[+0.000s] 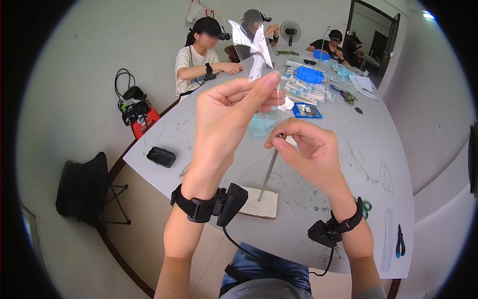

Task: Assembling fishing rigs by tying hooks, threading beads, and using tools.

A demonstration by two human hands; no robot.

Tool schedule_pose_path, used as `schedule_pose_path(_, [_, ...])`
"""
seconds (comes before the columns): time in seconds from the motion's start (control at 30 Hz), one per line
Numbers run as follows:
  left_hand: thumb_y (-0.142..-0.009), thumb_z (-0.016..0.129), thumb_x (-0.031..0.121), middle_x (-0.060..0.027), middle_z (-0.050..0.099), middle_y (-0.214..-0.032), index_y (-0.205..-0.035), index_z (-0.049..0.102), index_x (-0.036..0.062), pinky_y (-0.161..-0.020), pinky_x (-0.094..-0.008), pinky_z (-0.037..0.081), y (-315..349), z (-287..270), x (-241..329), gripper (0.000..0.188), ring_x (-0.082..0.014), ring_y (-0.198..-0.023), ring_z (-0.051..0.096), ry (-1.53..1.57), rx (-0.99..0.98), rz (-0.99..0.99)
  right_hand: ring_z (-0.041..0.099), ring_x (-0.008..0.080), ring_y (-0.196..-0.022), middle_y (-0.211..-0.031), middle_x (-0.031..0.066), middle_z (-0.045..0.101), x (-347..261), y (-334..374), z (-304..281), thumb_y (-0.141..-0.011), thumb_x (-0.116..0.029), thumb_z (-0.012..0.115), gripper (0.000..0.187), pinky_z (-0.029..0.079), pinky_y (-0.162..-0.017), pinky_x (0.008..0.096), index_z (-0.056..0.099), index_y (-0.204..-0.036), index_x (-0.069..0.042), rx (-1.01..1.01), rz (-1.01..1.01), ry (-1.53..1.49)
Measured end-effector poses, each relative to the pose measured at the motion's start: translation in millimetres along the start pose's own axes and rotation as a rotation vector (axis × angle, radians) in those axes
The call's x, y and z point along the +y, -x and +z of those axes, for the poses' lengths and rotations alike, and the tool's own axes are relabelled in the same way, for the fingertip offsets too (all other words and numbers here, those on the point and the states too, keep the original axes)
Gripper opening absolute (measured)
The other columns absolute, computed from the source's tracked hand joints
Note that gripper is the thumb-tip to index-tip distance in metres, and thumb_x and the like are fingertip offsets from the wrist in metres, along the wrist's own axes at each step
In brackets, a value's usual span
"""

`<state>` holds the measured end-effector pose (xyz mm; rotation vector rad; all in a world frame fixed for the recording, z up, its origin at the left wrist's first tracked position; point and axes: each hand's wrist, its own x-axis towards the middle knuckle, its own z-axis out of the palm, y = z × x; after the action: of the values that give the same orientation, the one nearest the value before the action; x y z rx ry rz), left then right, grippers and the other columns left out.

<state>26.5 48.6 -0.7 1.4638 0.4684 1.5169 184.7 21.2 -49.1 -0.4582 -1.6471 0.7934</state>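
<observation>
Work at the counter [388,124], judged to be under way rather than finished. The left hand [224,107] pinches a clear sheet [254,47] bearing white shapes [257,65], held up above the counter's middle. The right hand [311,144] is narrowed, thumb and forefinger at the top of a slim rod [270,172]; whether they grip the rod, or something fine there, cannot be told. The rod rises, slightly tilted, from a pale block [256,205] close to the near edge.

Done, it appears: the rod stands in its block and the sheet is in hand. Left: the sheet is not set down, and the white shapes remain with it. Any piece fixed at the rod's top is too small to confirm, so the amount remaining is uncertain.

Pliers [400,244] and a clear strip [387,244] lie by the near right corner; a black tray [162,157] sits near the left corner.
</observation>
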Motion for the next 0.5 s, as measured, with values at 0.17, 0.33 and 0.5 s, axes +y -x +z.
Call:
schedule_pose_path(0.17, [-0.088,0.068,0.028,-0.0078,0.07,-0.083,-0.095,0.071,0.0015,-0.074,-0.027,0.049,1.0,2.3,-1.1,0.028,-0.0143,-0.079,0.066,-0.02,-0.005,-0.001,0.058,0.013,-0.086,-0.089,0.0065,0.065,0.3,0.8,1.8,-0.079,0.004,0.068,0.012,0.046,-0.08,0.0291,0.064,-0.091,0.003,0.04,-0.003,0.042])
schedule_pose_path(0.33, [-0.087,0.069,0.016,-0.0112,0.071,-0.086,-0.099,0.07,-0.0015,-0.072,-0.0248,0.054,1.6,-0.3,1.4,0.021,-0.014,-0.078,0.068,0.005,-0.043,0.0,0.057,0.0121,-0.083,-0.085,0.0054,0.065,-0.8,0.9,3.5,-0.078,0.003,0.07,0.011,0.045,-0.076,0.0278,0.065,-0.088,0.002,0.072,-0.02,0.104])
schedule_pose_path(0.5, [-0.087,0.069,0.015,-0.0119,0.071,-0.086,-0.099,0.07,-0.0022,-0.074,-0.0251,0.054,2.8,-1.4,0.6,0.021,-0.0145,-0.078,0.068,0.003,-0.067,-0.014,0.057,0.0116,-0.08,-0.081,0.0042,0.065,-2.5,2.2,5.5,-0.076,0.002,0.071,0.01,0.045,-0.075,0.027,0.064,-0.083,0.001,0.112,-0.02,0.127])
